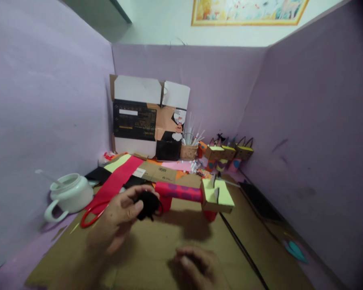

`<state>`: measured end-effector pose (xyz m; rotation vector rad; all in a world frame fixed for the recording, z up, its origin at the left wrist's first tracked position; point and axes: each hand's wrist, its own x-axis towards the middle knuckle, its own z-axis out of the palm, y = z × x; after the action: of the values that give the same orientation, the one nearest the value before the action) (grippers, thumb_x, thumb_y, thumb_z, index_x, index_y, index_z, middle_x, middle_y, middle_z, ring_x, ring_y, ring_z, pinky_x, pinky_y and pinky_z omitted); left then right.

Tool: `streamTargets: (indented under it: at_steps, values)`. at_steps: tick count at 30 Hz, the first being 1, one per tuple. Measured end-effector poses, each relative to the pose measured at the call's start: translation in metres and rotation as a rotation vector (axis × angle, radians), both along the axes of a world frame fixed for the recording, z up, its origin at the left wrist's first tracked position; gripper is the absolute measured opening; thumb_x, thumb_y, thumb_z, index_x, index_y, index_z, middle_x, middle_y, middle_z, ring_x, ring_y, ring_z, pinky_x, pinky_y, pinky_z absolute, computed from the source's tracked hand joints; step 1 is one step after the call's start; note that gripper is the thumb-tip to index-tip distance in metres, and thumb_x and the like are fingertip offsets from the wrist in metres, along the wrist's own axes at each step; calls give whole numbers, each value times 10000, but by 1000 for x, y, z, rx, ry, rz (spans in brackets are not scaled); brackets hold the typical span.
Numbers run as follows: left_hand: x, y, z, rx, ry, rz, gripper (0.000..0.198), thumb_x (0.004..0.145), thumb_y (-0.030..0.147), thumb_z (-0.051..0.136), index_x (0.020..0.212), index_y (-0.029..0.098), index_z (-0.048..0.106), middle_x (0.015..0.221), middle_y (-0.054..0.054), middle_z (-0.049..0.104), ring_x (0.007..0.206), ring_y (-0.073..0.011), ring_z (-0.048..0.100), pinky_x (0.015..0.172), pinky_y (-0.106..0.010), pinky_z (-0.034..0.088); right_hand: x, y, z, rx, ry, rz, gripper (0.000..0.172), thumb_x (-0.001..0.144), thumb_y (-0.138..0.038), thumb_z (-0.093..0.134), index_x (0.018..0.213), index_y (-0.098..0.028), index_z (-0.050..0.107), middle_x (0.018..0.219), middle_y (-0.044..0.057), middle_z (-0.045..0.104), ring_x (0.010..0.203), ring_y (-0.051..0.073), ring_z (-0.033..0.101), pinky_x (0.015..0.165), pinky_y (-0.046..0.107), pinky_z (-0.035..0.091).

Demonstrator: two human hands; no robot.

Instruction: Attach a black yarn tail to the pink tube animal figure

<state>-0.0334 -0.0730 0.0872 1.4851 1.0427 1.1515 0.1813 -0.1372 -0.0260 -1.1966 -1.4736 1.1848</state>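
My left hand (125, 213) is closed on a black fuzzy ball (149, 204), with thin loose strands at its right side; it looks like yarn, but I cannot be sure. Just beyond it a cardboard animal figure stands with a red, purple-spotted body (181, 192) and a box head (219, 195) topped in pale yellow with two pointed ears. Low in front, my right hand (201, 268) hovers over the cardboard sheet (151, 249), its fingers loosely curled and apart from the thumb. Nothing shows in it. Scissors with red handles (90, 220) lie beside my left wrist.
A white pot (72, 193) holding a stick stands at left. Red paper strips (117, 181) lie behind. Further back are a flattened box (136, 121), a basket of white sticks (189, 151) and several box-headed figures (228, 152). Purple walls enclose three sides.
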Motion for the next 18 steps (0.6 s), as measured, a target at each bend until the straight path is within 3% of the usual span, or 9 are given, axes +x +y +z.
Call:
streamTargets:
  at_steps: [1,3,5,7,13,18]
  values:
    - [5,-15,-15,-176,-244,-117,413,769,412,606,1091,153,604,999,-123,681,864,-237,644,762,-332,509,-1,0,0,-14,83,-39,363,816,-515,614,926,-185,716,859,91,731,797,228,691,674,314,562]
    - [16,-34,-43,-397,-521,-175,377,700,343,729,1017,152,656,1013,-111,690,879,-208,642,759,-272,499,-4,2,2,1,196,-125,372,770,-522,660,905,-180,718,884,93,735,759,206,691,700,330,562]
    - [26,-38,-65,-561,-626,-181,349,654,291,779,951,140,678,940,-98,702,805,-194,651,702,-261,507,-5,5,3,-26,284,-149,373,728,-498,706,931,-185,705,935,91,731,751,194,694,687,325,565]
    - [35,-33,-77,-668,-648,-190,303,657,262,774,912,126,681,872,-97,707,737,-193,654,654,-275,517,-6,8,4,-59,331,-142,360,702,-462,732,941,-195,698,935,77,729,760,185,693,663,307,564]
    - [43,-22,-78,-693,-638,-168,203,719,227,713,893,134,663,859,-69,694,737,-162,640,649,-263,530,-5,9,10,-102,354,-141,317,702,-401,724,940,-199,669,862,45,689,708,154,644,599,266,541]
    - [47,-25,-78,-662,-573,-149,272,672,263,767,874,132,641,794,-42,661,704,-150,621,635,-263,530,-10,9,11,43,211,-198,272,567,-238,812,773,-197,639,759,-11,588,670,129,565,607,235,492]
